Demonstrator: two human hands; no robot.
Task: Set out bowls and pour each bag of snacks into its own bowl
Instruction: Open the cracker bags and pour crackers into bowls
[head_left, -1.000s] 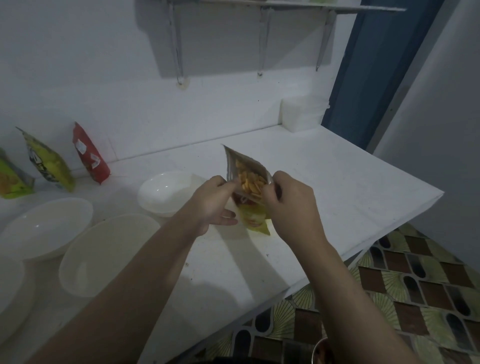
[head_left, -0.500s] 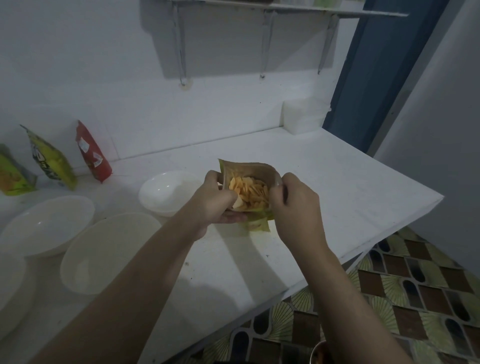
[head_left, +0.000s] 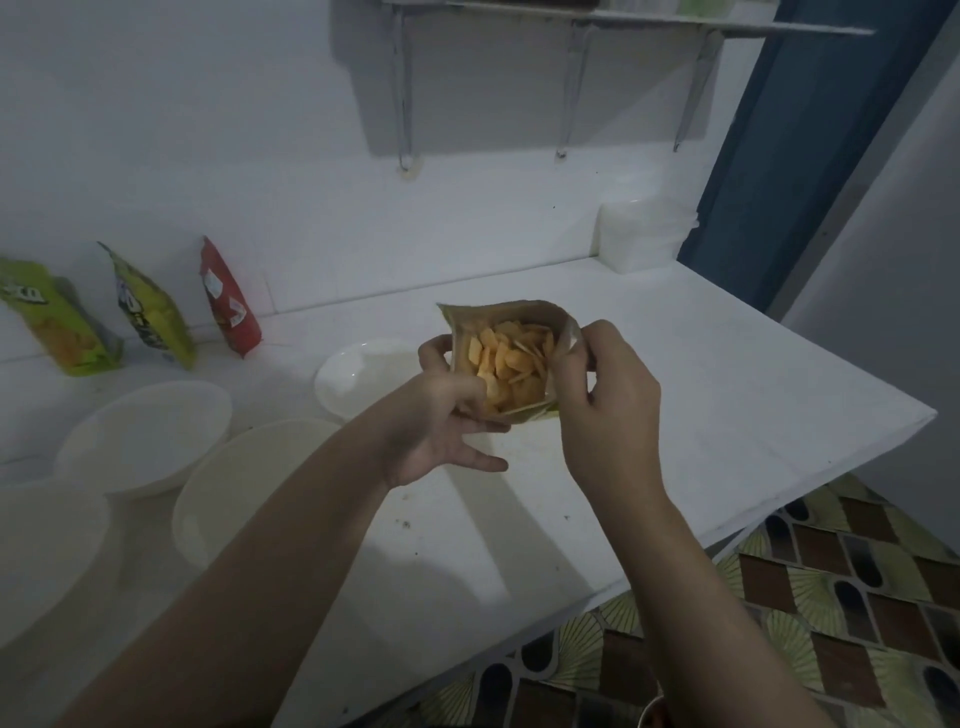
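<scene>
While both hands pinch the open snack bag (head_left: 511, 358) above the white counter (head_left: 675, 415), its mouth is spread wide & orange chips (head_left: 511, 364) show inside. Left hand (head_left: 441, 415) grips the bag's left side w/ thumb & curled fingers, lower fingers stretched out underneath; right hand (head_left: 602, 405) pinches the right edge of the mouth btwn thumb & fingertips. Bag is held off the counter, just right of the small white bowl (head_left: 353, 379), mouth tilted toward the camera.

Further left on the counter: two larger pale bowls, one near the forearm (head_left: 234, 483) & one behind it (head_left: 140, 431), plus part of another bowl (head_left: 47, 551) at the left edge. Against the wall stand 3 unopened bags: red bag (head_left: 228, 301), yellow-green bag (head_left: 150, 312), & a green bag (head_left: 57, 322) at far left. White box (head_left: 641, 234) sits in the back right corner of the counter by the blue door frame (head_left: 810, 130). Metal shelf (head_left: 623, 21) on brackets above. Patterned tile floor (head_left: 805, 597) lower right.
</scene>
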